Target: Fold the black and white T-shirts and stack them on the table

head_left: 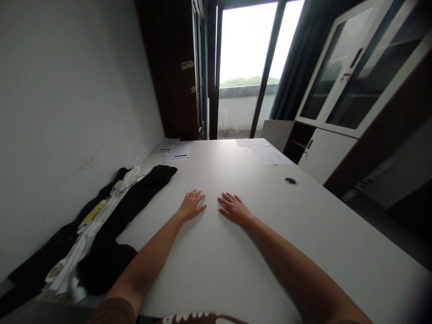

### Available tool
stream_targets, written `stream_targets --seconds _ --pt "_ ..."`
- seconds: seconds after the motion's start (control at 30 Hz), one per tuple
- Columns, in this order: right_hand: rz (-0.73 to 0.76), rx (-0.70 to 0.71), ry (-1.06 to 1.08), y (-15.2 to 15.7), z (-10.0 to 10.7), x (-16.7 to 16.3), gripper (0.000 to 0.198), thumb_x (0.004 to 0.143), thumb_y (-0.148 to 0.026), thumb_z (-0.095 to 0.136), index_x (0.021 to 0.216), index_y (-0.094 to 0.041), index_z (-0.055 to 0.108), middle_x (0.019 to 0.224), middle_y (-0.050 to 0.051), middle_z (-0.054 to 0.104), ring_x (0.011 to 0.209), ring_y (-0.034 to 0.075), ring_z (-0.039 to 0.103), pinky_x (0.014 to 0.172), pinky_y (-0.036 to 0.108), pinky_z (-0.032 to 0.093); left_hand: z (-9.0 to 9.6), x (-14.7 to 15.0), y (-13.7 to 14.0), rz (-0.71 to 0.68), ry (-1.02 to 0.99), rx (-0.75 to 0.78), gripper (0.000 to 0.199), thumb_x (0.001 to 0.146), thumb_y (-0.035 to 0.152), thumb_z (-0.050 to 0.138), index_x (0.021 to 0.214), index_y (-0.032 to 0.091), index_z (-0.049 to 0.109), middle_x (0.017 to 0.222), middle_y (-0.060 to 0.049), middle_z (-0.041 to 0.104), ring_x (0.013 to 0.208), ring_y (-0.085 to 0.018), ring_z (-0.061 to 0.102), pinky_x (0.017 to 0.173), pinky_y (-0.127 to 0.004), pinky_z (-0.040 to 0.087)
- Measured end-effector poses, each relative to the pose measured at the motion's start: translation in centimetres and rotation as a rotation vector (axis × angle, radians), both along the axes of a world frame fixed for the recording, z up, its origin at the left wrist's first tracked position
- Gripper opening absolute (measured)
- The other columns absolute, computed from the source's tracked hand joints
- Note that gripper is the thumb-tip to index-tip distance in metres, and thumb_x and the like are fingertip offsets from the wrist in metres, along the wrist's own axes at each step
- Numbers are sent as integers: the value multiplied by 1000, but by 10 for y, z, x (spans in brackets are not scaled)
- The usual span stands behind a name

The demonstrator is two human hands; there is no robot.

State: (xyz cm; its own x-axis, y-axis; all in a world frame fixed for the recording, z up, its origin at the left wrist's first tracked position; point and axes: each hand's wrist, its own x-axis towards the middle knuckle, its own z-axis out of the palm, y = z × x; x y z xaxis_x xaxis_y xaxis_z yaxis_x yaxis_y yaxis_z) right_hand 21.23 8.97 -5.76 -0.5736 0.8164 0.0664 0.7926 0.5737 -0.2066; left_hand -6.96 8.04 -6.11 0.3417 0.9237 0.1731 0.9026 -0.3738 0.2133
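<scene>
Both hands rest palm down on a white table [209, 252], a short gap between them. My left hand [192, 205] lies flat with its fingers spread and holds nothing. Opposite it, my right hand [235, 208] is also flat, fingers apart, with nothing in it. To the left of my left arm is a heap of clothes along the wall: a black garment [135, 202] in front, a white garment [81, 247] with a yellow patch [94, 211] beside it, and more dark cloth behind. The clothes touch neither hand.
Papers [177, 151] lie at the table's far left, and more sheets [270, 154] at its far right. A round cable hole [290, 181] is set near the right edge. A wall [74, 90] borders the left; a glass-door cabinet [337, 67] stands right, beyond the table.
</scene>
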Motion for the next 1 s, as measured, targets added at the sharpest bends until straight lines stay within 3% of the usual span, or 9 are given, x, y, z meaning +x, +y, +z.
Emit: stream_targets --seconds 0.17,0.3,0.4,0.47,0.57,0.73,0.9,1.0 --pt "13 0 25 1 -1 2 66 101 -64 38 158 -29 42 167 9 29 156 28 21 126 51 13 20 -48 18 287 89 38 50 97 44 53 142 25 58 161 -10 42 152 -33 27 123 -55 23" --pt "9 10 51 1 -2 3 65 101 -62 41 157 -28 43 166 10 30 155 30 22 126 52 13 49 -115 16 528 210 153 49 94 38 54 141 22 58 162 -14 39 152 -37 24 121 -58 21" --pt "10 3 61 2 -2 3 65 100 -61 43 156 -28 44 166 9 31 155 30 22 125 52 13 67 -170 0 763 260 200 54 95 37 52 145 17 52 157 -19 43 145 -38 36 115 -55 32" --pt "10 -2 67 2 -2 4 64 100 -61 43 156 -28 45 166 10 32 155 30 23 125 53 13 73 -198 -13 882 270 94 55 95 40 50 142 13 53 146 -24 54 133 -40 51 105 -53 43" --pt "7 5 76 2 -2 3 63 101 -59 43 155 -28 46 165 10 33 155 30 24 125 53 13 75 -218 -23 888 264 -139 49 96 44 46 129 10 61 127 -25 66 118 -41 63 93 -49 51" --pt "-28 41 95 -1 -2 -6 55 102 -52 45 150 -27 52 162 10 39 153 29 27 124 52 17 72 -189 -11 718 204 -227 38 94 47 52 113 16 66 117 -19 72 114 -37 66 90 -42 51" --pt "-24 37 99 -4 0 -12 50 102 -46 45 148 -27 53 161 10 41 152 28 30 124 51 19 66 -112 10 502 38 -277 40 94 47 52 113 15 66 114 -17 73 108 -32 68 90 -37 50" --pt "-16 45 108 -5 3 -11 50 102 -46 47 146 -27 55 159 9 44 151 28 32 123 50 22 66 -63 12 297 -95 -325 45 95 50 50 121 17 67 116 -10 74 104 -25 69 90 -32 52"
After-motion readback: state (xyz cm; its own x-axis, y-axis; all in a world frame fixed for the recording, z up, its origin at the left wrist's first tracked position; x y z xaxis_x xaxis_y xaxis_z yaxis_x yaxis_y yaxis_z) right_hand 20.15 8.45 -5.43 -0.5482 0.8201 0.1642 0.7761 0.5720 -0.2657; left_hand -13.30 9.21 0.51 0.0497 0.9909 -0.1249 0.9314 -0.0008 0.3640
